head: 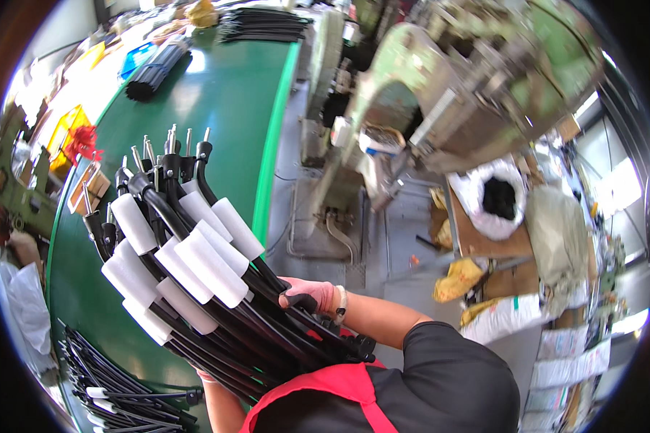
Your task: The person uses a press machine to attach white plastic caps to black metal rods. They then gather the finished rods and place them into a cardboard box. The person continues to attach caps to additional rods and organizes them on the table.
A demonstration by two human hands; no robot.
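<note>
A large bundle of bent black tubes (281,346) leans against my chest and reaches forward over the green worktable. White foam sleeves (211,265) surround several of the tubes, and bare metal pins (188,142) stick out of their black end fittings. My right hand (309,295), in a pink glove with dark fingertips, grips the bundle's right side. Low on the left side, my left hand (206,375) supports the same bundle; the tubes cover most of that hand. The near ends of the tubes, with black fittings (363,346), lie close to my red apron.
More black tubes (124,373) are piled on the green tabletop (233,92) at lower left. A tied bundle of black rods (157,67) rests farther up. A green press machine (411,70) stands right of the table, with an open white sack (498,197) and yellow bags (457,279) beyond.
</note>
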